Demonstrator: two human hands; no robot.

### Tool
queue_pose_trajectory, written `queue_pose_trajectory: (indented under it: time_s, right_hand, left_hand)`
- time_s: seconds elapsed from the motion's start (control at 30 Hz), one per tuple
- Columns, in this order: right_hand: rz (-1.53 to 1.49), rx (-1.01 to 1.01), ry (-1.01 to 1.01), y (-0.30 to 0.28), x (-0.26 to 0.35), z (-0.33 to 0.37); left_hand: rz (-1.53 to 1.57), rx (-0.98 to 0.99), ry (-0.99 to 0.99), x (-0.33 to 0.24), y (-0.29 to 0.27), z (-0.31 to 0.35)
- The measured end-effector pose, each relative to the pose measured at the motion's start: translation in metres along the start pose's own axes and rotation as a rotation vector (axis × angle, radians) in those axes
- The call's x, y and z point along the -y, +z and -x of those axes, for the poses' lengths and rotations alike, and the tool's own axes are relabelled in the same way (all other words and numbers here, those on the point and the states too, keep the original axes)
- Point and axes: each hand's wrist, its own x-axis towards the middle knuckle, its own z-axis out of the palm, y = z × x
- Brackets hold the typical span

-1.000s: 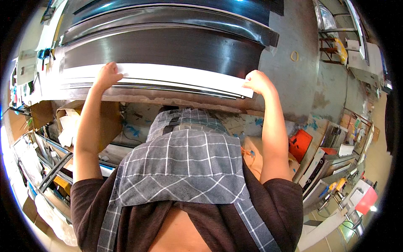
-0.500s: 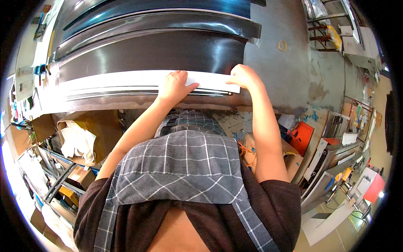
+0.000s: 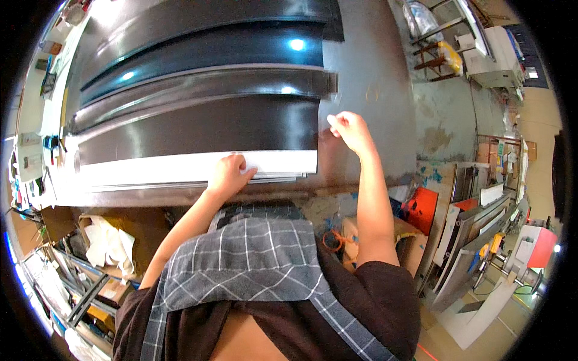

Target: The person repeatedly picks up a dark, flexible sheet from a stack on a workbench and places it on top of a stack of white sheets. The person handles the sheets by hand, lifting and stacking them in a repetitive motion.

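A stack of long white strips (image 3: 150,171) lies along the near edge of a grey metal table (image 3: 367,66). Behind it lie several long black sheets (image 3: 198,129), overlapping like steps. My left hand (image 3: 229,174) presses flat on the white stack near its right end. Just past the right end of the sheets my right hand (image 3: 350,131) is raised over the bare grey table top, fingers curled together; I cannot make out anything in them.
Shelves with cardboard and white rags (image 3: 108,246) stand under the table at the lower left. To the right are an orange bin (image 3: 421,207), leaning panels (image 3: 469,240) and a machine with a red part (image 3: 536,246). Clutter lines the table's left end (image 3: 36,156).
My left hand slid from the far left of the white stack toward its right end. My right hand let go of the stack's right end and lifted away to the right.
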Motion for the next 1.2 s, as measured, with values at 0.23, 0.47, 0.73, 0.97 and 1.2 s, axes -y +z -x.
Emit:
queue_pose_trajectory:
  time_s: [0.23,0.47,0.73,0.97,1.2]
  right_hand:
    - [-1.08,0.133,-0.078,-0.019,0.107,-0.139]
    - [-1.097,0.008,0.073,-0.031,0.13,-0.306]
    - [-0.936,0.057,0.311,-0.043,0.136,-0.369]
    - [-0.777,-0.082,0.292,-0.047,0.15,-0.367]
    - [-0.676,-0.068,0.34,-0.056,0.151,-0.369]
  left_hand:
    - [0.519,-0.009,-0.158,0.019,-0.053,0.003]
    - [0.742,-0.166,-0.318,0.054,-0.096,-0.007]
    - [0.863,-0.233,-0.348,0.087,-0.093,-0.032]
    - [0.802,-0.175,-0.315,0.074,-0.111,-0.05]
    - [0.784,-0.155,-0.289,0.078,-0.109,-0.049]
